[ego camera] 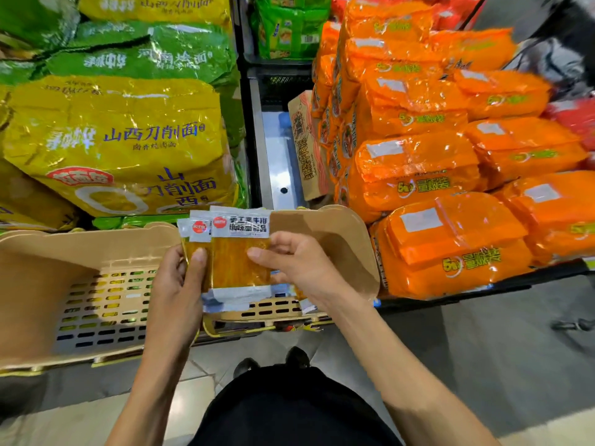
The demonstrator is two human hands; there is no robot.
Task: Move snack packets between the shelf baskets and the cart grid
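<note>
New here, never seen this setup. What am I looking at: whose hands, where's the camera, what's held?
No machine here: a person works with two bare hands. The single picture comes from a wide-angle camera worn on their head, looking forward and down, so the edges bend. The left hand and right hand both grip a small stack of flat snack packets, thumbs on the front, held over tan slotted baskets at a shop shelf. Behind them lie big yellow noodle bags and green bags. To the right are stacked orange packs.
</note>
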